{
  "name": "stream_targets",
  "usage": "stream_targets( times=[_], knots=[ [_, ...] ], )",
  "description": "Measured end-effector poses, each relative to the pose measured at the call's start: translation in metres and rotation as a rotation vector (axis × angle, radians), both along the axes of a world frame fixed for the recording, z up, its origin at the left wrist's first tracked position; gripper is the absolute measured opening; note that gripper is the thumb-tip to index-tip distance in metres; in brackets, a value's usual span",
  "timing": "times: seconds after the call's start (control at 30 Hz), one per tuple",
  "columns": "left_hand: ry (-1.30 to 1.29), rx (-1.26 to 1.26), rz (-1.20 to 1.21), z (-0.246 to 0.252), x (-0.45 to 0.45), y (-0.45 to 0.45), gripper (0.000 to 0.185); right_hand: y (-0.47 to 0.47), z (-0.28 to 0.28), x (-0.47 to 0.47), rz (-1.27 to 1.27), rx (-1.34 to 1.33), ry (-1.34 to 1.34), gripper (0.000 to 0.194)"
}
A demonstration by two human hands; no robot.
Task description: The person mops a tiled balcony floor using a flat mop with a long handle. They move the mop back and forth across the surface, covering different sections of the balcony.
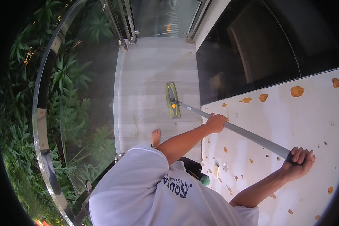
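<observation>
A flat mop's grey pole [254, 138] runs slantwise across the view, from upper left to lower right. My left hand [217, 123] is wrapped around its middle section. Up at the black end grip [290, 158], my right hand [301, 163] holds the pole's top end. The mop head [172, 100], grey with green fabric along its edges and a yellow part near the joint, lies on the grey plank-patterned floor [155, 62]. My bare foot [156, 137] shows just below the mop head, to its left.
Glass panels with a curved metal handrail [41, 118] border the left side, with leafy plants [63, 72] beyond. On the right stands a white wall [251, 121] with orange-brown patches, beside dark glass [243, 53]. Metal-framed glass [155, 19] closes the far end.
</observation>
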State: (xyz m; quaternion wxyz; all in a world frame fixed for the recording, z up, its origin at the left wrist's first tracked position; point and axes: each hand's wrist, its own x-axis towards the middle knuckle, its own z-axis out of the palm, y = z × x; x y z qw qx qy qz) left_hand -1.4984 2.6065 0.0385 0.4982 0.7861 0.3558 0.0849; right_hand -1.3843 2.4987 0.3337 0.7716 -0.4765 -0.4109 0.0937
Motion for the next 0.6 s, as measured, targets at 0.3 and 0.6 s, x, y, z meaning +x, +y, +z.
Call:
stream_targets(
  times=[0.3,0.6],
  knots=[
    [0.212,0.122,0.391,-0.079,-0.167,0.043,0.021,0.072,-0.106,-0.089,0.099,-0.091,0.452,0.024],
    [0.25,0.122,0.347,-0.068,-0.155,0.03,0.025,0.036,-0.096,-0.074,0.157,-0.191,0.427,0.027]
  ],
)
